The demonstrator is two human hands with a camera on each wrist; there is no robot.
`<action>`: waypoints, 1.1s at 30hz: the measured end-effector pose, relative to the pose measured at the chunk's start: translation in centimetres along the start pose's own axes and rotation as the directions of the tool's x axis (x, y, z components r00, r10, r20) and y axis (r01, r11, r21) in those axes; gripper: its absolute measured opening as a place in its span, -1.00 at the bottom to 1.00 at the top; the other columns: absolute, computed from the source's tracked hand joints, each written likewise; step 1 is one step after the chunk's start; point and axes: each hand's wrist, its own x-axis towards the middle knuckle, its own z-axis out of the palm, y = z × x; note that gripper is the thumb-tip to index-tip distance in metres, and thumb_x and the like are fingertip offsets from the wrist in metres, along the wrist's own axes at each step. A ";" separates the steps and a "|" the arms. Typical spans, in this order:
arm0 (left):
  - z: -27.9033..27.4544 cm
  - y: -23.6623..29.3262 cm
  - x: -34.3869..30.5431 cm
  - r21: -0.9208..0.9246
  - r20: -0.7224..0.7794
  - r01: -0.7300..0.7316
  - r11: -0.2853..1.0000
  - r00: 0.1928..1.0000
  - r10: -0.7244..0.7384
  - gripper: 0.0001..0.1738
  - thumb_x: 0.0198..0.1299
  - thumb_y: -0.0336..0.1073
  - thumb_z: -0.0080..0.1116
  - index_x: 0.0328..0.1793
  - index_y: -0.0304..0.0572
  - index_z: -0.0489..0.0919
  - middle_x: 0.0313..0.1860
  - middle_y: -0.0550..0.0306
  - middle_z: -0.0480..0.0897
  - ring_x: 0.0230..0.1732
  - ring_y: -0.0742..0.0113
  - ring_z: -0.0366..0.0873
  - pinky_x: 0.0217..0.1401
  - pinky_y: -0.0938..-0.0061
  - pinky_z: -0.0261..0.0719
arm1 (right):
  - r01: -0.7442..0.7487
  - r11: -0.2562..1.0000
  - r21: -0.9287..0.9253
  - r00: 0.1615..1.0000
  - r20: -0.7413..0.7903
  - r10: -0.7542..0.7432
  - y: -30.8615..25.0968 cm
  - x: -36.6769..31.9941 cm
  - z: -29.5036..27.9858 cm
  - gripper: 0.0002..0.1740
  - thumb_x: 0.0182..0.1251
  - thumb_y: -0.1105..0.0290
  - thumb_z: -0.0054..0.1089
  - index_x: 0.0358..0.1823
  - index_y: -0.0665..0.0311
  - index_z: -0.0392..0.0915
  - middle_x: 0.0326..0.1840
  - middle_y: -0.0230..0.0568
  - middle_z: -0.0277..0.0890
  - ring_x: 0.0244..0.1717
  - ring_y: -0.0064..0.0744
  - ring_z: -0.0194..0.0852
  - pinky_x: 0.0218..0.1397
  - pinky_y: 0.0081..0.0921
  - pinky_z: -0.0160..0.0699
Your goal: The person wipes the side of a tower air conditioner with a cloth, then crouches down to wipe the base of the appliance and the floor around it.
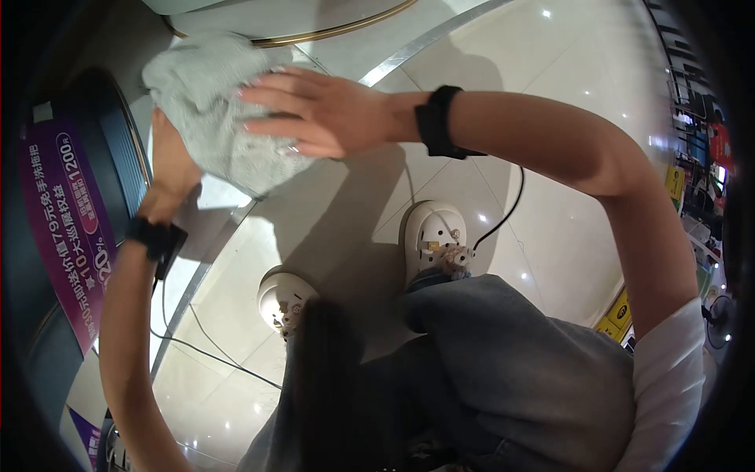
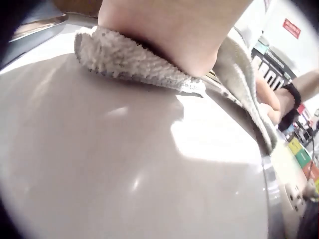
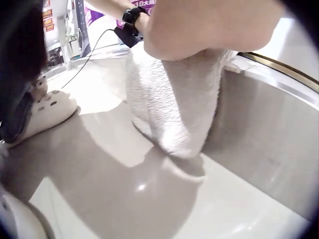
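A pale grey-white towel (image 1: 208, 102) lies bunched near the base of a white fixture, with part of it hanging down towards the tiled floor. My right hand (image 1: 311, 114) rests on its right side, fingers spread and nearly straight over the cloth. Coming in from the left, my left hand (image 1: 174, 153) is at the towel's left edge, its fingers hidden by the cloth. In the left wrist view the heel of that hand presses over a fluffy fold of the towel (image 2: 124, 57) on a glossy pale surface (image 2: 124, 149).
A purple printed banner (image 1: 63, 228) stands at the left beside a dark ribbed panel (image 1: 126, 145). White clogs (image 1: 432, 236) stand on glossy floor tiles (image 1: 212, 346) below the hands. Thin black cables (image 1: 507, 212) run from both wrist straps. A gold-trimmed curved base (image 1: 338, 33) lies ahead.
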 end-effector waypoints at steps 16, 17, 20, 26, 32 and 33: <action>0.3 -18.9 4.2 0.263 0.089 0.391 0.882 0.900 -0.426 -0.47 0.19 -0.02 0.02 0.20 -0.16 0.49 0.20 -0.15 0.48 0.20 -0.08 0.42 0.30 0.16 0.28 | -0.275 0.932 -0.238 0.951 -0.213 0.226 3.3 8.5 4.7 -0.45 0.34 0.08 -0.05 0.29 0.16 0.33 0.44 -0.09 0.15 0.44 -0.18 0.07 0.48 -0.25 0.03; 0.2 -19.7 4.7 0.271 0.082 0.404 0.874 0.895 -0.439 -0.48 0.19 -0.03 0.02 0.20 -0.16 0.49 0.20 -0.14 0.48 0.20 -0.08 0.42 0.30 0.17 0.28 | -0.294 0.919 -0.263 0.938 -0.265 0.225 3.6 9.3 4.8 -0.47 0.31 0.10 -0.02 0.25 0.17 0.36 0.42 -0.10 0.19 0.42 -0.19 0.11 0.46 -0.26 0.06; -0.3 -21.7 6.2 0.290 0.072 0.432 0.854 0.880 -0.470 -0.49 0.19 -0.04 0.01 0.19 -0.16 0.49 0.20 -0.13 0.49 0.20 -0.07 0.42 0.30 0.18 0.29 | -0.339 0.892 -0.300 0.903 -0.369 0.219 4.7 11.7 6.3 -0.51 0.27 0.13 0.01 0.16 0.21 0.44 0.36 -0.11 0.28 0.38 -0.18 0.18 0.44 -0.28 0.10; -0.9 -24.3 8.4 0.309 0.047 0.463 0.831 0.865 -0.499 -0.51 0.20 -0.05 0.01 0.18 -0.16 0.50 0.19 -0.10 0.50 0.19 -0.04 0.43 0.29 0.22 0.31 | -0.381 0.846 -0.373 0.886 -0.408 0.219 5.7 14.7 7.0 -0.57 0.26 0.11 0.03 -0.03 0.30 0.57 0.25 0.00 0.39 0.33 -0.11 0.25 0.41 -0.29 0.13; -0.4 -22.1 7.4 0.314 0.050 0.416 0.854 0.891 -0.452 -0.53 0.21 -0.07 0.00 0.17 -0.16 0.50 0.18 -0.07 0.51 0.19 -0.01 0.44 0.27 0.25 0.33 | -0.361 0.847 -0.389 0.914 -0.330 0.237 5.7 14.4 6.8 -0.53 0.28 0.04 -0.08 -0.01 0.24 0.56 0.29 -0.02 0.35 0.42 -0.11 0.11 0.48 -0.22 -0.08; -0.2 -20.7 7.0 0.314 0.054 0.394 0.864 0.901 -0.431 -0.53 0.21 -0.08 -0.01 0.17 -0.16 0.50 0.18 -0.07 0.51 0.19 -0.01 0.44 0.27 0.25 0.33 | -0.343 0.872 -0.351 0.913 -0.341 0.222 5.3 13.9 6.7 -0.55 0.28 0.08 -0.04 -0.01 0.26 0.54 0.27 -0.01 0.35 0.38 -0.12 0.16 0.44 -0.24 0.00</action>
